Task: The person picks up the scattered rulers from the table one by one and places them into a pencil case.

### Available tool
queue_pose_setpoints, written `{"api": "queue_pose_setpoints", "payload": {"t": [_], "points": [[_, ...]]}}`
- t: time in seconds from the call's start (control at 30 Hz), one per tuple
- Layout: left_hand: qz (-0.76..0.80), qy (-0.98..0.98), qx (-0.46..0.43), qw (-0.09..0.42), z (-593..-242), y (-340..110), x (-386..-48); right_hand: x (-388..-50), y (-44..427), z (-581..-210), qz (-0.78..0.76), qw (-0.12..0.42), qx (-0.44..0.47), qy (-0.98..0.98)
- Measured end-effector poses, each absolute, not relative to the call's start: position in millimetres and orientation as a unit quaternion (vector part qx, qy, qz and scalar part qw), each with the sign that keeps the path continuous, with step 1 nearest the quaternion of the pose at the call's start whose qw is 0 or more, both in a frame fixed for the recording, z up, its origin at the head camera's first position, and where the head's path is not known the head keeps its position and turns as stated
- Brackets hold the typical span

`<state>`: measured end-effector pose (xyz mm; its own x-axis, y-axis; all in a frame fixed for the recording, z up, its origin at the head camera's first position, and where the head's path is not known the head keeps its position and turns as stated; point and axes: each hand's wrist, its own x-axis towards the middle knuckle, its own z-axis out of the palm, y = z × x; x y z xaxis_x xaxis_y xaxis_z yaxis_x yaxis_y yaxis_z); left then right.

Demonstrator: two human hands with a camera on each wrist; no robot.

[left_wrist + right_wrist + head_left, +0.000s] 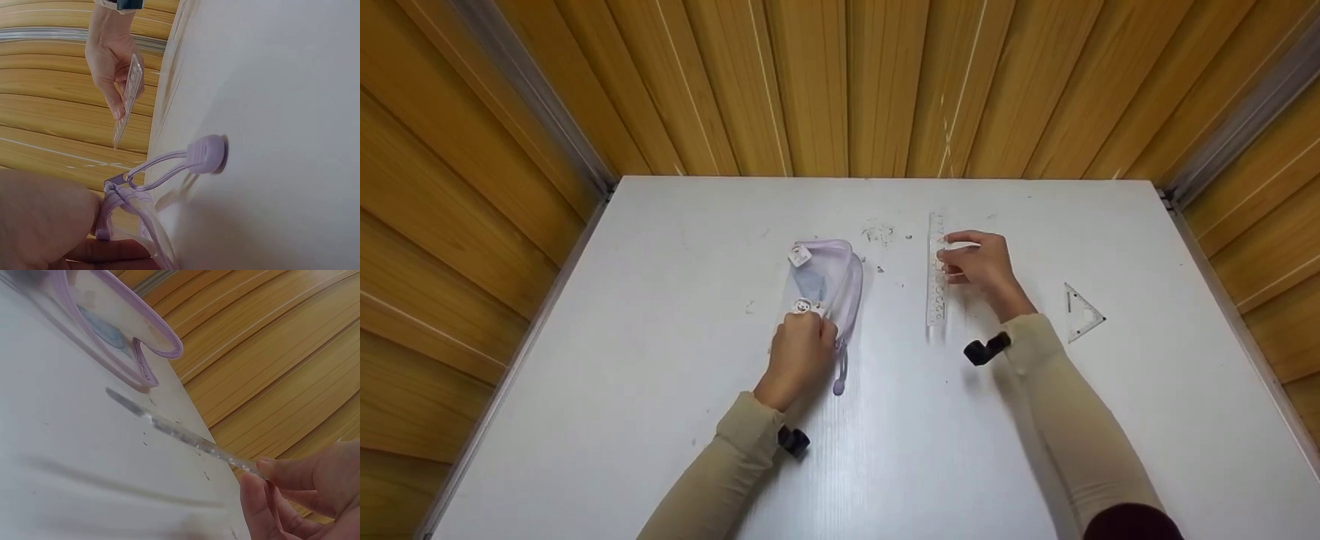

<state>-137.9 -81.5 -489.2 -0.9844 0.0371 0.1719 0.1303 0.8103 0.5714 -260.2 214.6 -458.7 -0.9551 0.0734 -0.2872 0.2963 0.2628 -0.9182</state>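
Observation:
A clear pencil pouch with lilac zip edging lies left of the table's middle, its mouth partly open. My left hand grips its near end, beside the lilac zip pull. Inside the pouch something pale blue shows through; its kind is unclear. Between thumb and fingers my right hand pinches a clear plastic ruler by its edge. In the right wrist view the ruler is held above the table, apart from the pouch, with its shadow below.
A small clear set square lies on the white table, right of my right forearm. Dark marks and specks dot the surface beyond the pouch. Wood-patterned panels rise behind the table and along both sides.

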Motion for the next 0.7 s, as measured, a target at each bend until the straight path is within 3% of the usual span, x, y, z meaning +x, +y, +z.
{"api": "queue_pose_setpoints", "payload": {"t": [0.7], "points": [[-0.307,-0.947,-0.043,0.083,-488.3,-80.8,-137.4,-268.0,177.0,-463.8,-0.624,0.097,0.119,0.766]]}}
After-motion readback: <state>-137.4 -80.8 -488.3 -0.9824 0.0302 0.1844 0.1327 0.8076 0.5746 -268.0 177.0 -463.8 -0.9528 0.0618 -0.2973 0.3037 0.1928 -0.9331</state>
